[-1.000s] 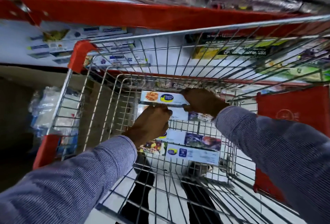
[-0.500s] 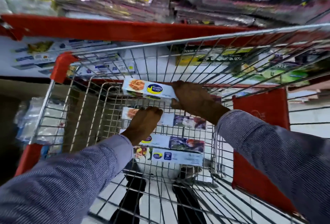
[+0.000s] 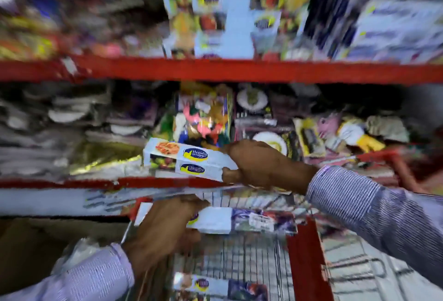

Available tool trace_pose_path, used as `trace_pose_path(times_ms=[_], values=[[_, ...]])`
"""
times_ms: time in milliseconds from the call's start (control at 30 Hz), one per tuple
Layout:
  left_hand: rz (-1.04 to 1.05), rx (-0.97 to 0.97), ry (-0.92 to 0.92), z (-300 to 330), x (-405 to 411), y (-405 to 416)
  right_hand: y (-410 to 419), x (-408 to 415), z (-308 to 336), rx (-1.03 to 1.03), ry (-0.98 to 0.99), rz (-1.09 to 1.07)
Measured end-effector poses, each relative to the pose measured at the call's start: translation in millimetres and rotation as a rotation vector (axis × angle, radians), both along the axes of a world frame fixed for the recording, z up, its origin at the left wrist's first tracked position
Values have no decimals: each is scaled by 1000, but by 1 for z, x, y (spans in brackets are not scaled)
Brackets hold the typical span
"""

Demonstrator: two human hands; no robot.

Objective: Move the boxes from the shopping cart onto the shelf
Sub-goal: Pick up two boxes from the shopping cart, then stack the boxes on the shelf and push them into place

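Observation:
My right hand (image 3: 261,164) grips the right end of a long white box (image 3: 187,160) with a blue and yellow logo, held up in front of the middle shelf. My left hand (image 3: 165,226) is closed over a second long white box (image 3: 239,220), lifted to the height of the cart's rim. More boxes of the same kind (image 3: 215,286) lie lower in the wire shopping cart (image 3: 302,264). Similar white boxes (image 3: 223,17) stand upright on the upper shelf (image 3: 239,70) with a red edge. The frame is blurred by motion.
The middle shelf (image 3: 72,183) holds packed plates, foil packs and colourful toy packets (image 3: 203,116). A lower shelf level with flat white boxes (image 3: 60,201) sits left of the cart. The cart has red corner guards.
Both hands have risen out of the cart, each with a box. The right hand's box is now level with the middle shelf; my view has tilted up from the cart to the shelves.

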State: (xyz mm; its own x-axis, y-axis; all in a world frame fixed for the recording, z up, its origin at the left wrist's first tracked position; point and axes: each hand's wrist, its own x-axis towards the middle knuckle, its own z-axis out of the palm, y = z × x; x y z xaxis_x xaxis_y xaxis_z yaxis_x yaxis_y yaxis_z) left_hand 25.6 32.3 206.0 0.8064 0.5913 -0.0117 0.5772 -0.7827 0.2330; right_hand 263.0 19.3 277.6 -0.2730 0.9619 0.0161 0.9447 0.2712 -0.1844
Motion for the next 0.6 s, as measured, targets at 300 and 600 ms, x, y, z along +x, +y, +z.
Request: trace_pose_path(times_ms=[300, 600], values=[[110, 222, -156, 176, 22, 36, 9, 7, 186, 210, -76, -39], [79, 257, -245, 271, 63, 74, 60, 41, 249, 246, -102, -137]])
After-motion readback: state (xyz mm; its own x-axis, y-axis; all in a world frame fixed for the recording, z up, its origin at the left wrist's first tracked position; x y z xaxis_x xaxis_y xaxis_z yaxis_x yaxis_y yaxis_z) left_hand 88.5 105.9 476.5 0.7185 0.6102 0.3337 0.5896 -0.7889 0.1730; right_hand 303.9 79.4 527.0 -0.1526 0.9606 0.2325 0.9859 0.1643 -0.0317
